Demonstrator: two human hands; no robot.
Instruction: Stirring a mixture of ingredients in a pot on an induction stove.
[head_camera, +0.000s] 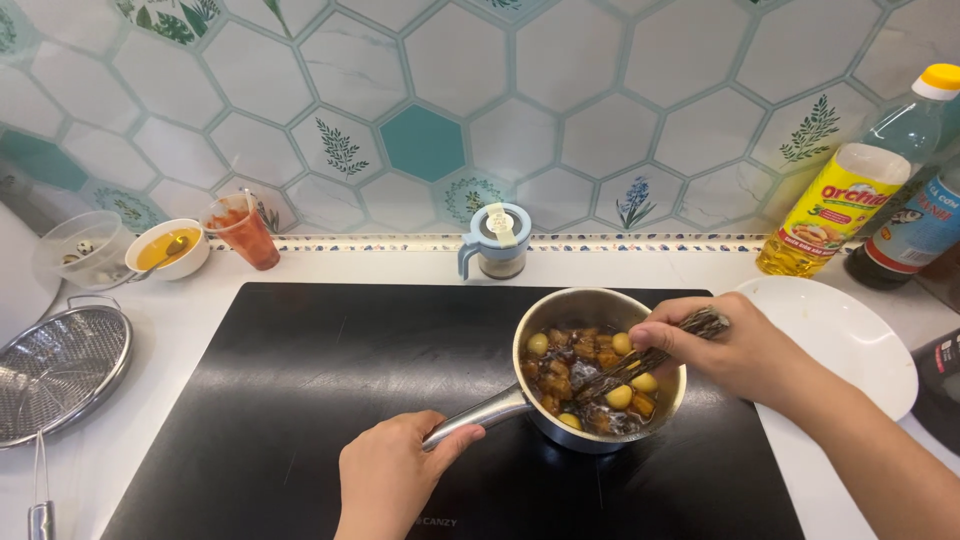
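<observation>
Head view looks down on a small round steel saucepan (600, 375), which stands on a flat black glass cooktop (300, 400) set in the white surface (180, 320). Inside the saucepan are dark brown meat pieces and small yellow peeled eggs (619, 396) in sauce. The left hand (395, 470) is closed around the long steel handle (475, 418) at the near-left of the saucepan. The right hand (735, 345), over the right rim, is pinched together on a pair of dark wooden chopsticks (640, 362), whose tips are down in the food. To stir well, I think the handle must be kept firm and the tips moved gently, so the eggs do not break. Right of the saucepan lies a white round plate (850, 340); behind it stands a pale blue lidded jar (497, 240).
</observation>
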